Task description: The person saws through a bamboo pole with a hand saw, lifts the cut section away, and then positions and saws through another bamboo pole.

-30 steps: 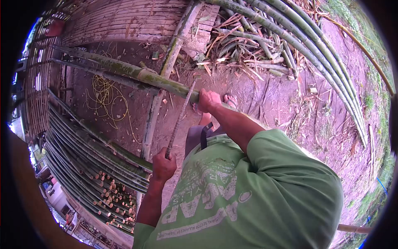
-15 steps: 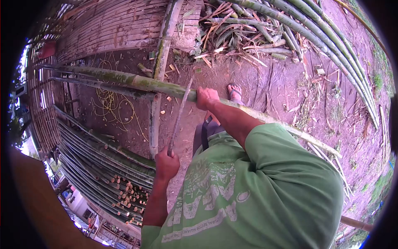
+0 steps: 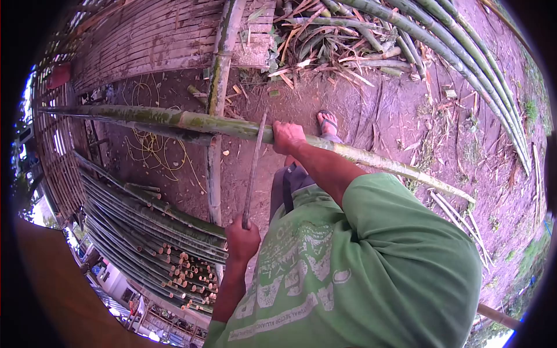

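My left hand [image 3: 242, 236] is closed round the handle of a long-bladed knife [image 3: 255, 165]. The narrow, brownish blade points away from me and overlaps a thick green bamboo pole [image 3: 214, 123] near its tip. Just right of the blade, my right hand [image 3: 288, 137] grips that pole from above, fingers wrapped over it. The pole runs across in front of my body, from the slatted wall at left to its pale end at right. An upright-looking bamboo support [image 3: 214, 156] passes beneath it, left of the blade.
Lower left lies a big stack of cut bamboo poles [image 3: 156, 232]. Yellow cord [image 3: 152, 148] is tangled on the ground beyond. Split bamboo scraps [image 3: 325, 46] are heaped at the top, beside a slatted platform [image 3: 162, 40]. Long poles [image 3: 464, 64] curve along the right. My sandalled foot [image 3: 329, 124] shows past the pole.
My left hand and the knife handle have shifted slightly right and the blade stands steeper. My right hand keeps its hold on the pole. The whole view has turned a little.
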A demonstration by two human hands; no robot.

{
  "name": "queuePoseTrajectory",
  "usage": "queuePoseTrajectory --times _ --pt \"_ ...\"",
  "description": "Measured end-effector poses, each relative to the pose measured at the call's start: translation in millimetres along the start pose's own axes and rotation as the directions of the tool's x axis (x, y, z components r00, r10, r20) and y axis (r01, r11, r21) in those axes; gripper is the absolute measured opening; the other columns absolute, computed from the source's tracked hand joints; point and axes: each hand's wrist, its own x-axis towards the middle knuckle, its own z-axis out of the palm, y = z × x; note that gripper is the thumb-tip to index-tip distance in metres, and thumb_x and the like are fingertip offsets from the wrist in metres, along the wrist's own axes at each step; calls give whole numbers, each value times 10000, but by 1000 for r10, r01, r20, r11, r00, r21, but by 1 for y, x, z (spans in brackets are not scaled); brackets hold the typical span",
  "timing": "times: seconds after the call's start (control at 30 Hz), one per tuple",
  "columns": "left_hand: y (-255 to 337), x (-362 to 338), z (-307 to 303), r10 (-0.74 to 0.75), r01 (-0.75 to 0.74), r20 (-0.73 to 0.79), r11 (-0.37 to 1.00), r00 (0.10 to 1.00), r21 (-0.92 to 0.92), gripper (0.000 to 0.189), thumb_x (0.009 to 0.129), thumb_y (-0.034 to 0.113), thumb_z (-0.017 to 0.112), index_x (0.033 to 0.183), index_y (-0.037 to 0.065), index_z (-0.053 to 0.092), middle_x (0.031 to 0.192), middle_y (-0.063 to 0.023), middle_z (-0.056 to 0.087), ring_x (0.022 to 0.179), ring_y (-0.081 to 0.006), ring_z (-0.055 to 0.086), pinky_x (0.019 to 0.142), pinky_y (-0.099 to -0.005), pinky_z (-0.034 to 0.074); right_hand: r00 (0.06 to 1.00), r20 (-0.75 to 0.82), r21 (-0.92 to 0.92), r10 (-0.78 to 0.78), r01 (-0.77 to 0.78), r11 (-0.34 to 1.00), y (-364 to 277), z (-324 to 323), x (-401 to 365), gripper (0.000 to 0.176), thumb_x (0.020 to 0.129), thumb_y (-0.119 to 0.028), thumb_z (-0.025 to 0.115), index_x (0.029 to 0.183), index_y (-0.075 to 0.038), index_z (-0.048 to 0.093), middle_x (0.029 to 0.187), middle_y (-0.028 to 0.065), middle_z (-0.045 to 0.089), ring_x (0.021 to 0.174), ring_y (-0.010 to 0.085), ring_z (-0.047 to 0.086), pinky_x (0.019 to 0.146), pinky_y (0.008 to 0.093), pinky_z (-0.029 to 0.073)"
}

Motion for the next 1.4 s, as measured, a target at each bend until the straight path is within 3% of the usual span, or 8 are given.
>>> queuePoseTrajectory --times 0.13,0.27,0.57,0.73,0.87,0.97,1.23,1.4 --pt "-1 8 14 104 -100 -64 994 993 52 106 766 84 560 730 -9 524 581 -207 532 555 -392 590 529 -454 447 997 -63 -8 -46 46 999 6 5 7 348 734 -163 615 1037 -15 529 911 208 674 890 366 668 762 450 527" --pt "57 143 60 139 -139 -58 990 989 9 152 769 63 576 885 -35 579 729 -275 613 720 -477 609 625 -510 488 1000 -19 6 -6 6 1000 5 12 7 360 742 -163 617 1056 -11 530 972 212 654 935 354 653 795 443 520" --pt "39 -4 -8 -103 102 72 995 992 14 188 756 52 553 919 -37 585 676 -275 586 690 -455 617 600 -501 473 999 32 8 -13 12 1000 2 -12 2 353 761 -158 614 1075 -10 554 1058 197 623 1051 312 612 867 417 508" --pt "61 148 64 159 -157 -114 987 981 30 88 807 60 548 778 -21 568 593 -243 546 612 -445 581 551 -480 442 999 39 39 -25 23 999 8 -9 9 349 757 -153 607 1062 8 550 1038 199 643 1102 312 582 883 415 503" --pt "61 64 18 7 -7 -6 1000 1000 28 110 775 60 548 835 -31 564 644 -259 570 657 -450 601 586 -496 461 998 51 36 -29 27 999 7 -16 6 347 744 -138 606 1049 18 552 1094 242 628 1139 332 566 973 397 453" --pt "47 -14 -14 -134 125 95 987 986 97 192 753 71 548 905 -43 573 665 -269 590 684 -456 616 606 -525 479 996 -33 8 -78 78 997 15 2 12 432 727 -153 624 1087 5 444 1020 221 652 939 375 653 797 457 516" --pt "64 128 50 49 -49 -49 999 998 9 183 752 72 572 886 -53 576 718 -307 590 719 -471 613 621 -522 484 996 87 47 -16 12 999 9 -17 2 307 765 -126 584 1044 -3 551 1140 269 598 1117 369 579 969 420 463" --pt "57 -10 -10 -91 85 54 990 994 111 172 743 65 563 875 -45 571 693 -296 588 699 -459 618 611 -510 483 998 43 43 -36 35 998 10 12 -1 290 765 -130 578 1022 1 547 1106 229 628 1114 366 584 946 430 480"
